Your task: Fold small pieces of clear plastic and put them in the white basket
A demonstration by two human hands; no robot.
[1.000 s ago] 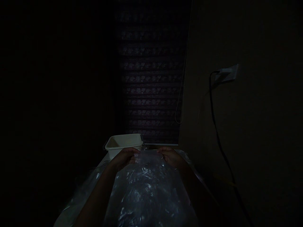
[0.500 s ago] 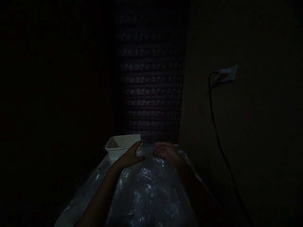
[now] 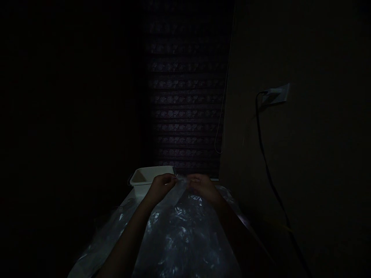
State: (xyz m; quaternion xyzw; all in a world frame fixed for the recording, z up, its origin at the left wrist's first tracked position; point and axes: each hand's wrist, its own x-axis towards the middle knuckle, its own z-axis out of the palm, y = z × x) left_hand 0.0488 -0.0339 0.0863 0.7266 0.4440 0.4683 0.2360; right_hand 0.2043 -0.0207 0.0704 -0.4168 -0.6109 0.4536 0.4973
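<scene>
Closes left hand [image 3: 159, 188], spread earlier, into a fingertip pinch on clear plastic [image 3: 181, 231], keeping right hand [image 3: 205, 187] half-curled with unclear hold.

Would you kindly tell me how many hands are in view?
2: left hand partly before the tub, right hand to its right, both at the plastic. Dark areas may hide more.

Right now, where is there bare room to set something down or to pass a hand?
A hand could probably pass between the right hand and the dark cord. Perhaps the white bin beyond the left hand has room; its bottom is unclear. Crowded: clear plastic spreads below both hands.
</scene>
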